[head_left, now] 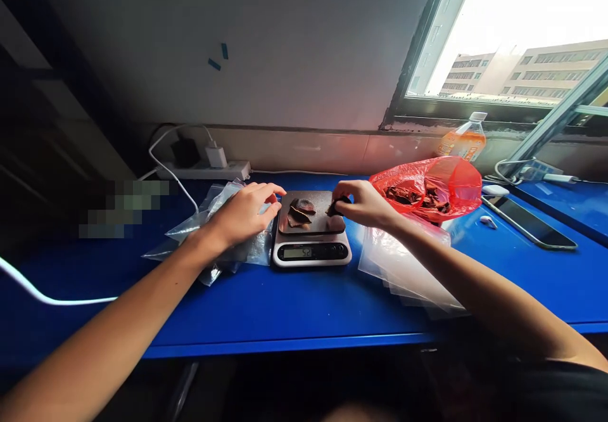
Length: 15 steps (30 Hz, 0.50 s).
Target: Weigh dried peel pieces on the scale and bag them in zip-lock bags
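Observation:
A small digital kitchen scale stands on the blue table, its display lit with what looks like 5.2. Dark brown, curled pieces of dried peel lie on its platform. My right hand pinches another dark piece of dried peel at the platform's right edge. On the other side, my left hand hovers by the scale's left edge, fingers apart and holding nothing. Just beyond my right hand, an open red plastic bag contains more of the dried peel.
Clear zip bags lie fanned under my right forearm; crinkled clear bags sit beneath my left hand. At the right are a phone and an earbud. A power strip and orange drink bottle stand along the wall.

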Motion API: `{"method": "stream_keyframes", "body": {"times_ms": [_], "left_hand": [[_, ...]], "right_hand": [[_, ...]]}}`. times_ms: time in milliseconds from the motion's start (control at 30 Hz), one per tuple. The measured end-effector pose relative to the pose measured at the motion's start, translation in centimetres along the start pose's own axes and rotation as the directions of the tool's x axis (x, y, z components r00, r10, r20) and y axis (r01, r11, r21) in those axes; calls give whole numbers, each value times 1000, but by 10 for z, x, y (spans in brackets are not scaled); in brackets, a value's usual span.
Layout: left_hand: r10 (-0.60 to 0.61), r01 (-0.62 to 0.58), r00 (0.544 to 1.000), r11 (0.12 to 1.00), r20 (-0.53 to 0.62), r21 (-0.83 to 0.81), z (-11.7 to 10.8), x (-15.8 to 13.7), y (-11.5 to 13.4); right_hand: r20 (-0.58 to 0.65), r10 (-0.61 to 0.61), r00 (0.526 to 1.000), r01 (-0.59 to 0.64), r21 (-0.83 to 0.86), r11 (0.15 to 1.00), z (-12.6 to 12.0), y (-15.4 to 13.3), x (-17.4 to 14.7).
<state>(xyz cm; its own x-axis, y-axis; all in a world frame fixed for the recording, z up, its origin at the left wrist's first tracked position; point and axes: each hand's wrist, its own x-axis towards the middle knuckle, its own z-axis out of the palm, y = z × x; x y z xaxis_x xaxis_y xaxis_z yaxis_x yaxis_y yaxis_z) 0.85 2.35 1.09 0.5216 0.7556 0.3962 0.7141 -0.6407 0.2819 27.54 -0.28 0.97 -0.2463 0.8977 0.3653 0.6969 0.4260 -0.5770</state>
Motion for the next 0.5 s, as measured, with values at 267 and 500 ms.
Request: {"method": "stream_keyframes", "body": {"times_ms": [267,500], "left_hand": [[6,-7,999,1000,31,23,-5,-2,3],[61,-63,996,998,67,28,-5,-4,8]], "right_hand": [[-64,16,998,-1,233,972,1,8,-14],[-91,-101,991,127,353,927,8,3,-19]]}}
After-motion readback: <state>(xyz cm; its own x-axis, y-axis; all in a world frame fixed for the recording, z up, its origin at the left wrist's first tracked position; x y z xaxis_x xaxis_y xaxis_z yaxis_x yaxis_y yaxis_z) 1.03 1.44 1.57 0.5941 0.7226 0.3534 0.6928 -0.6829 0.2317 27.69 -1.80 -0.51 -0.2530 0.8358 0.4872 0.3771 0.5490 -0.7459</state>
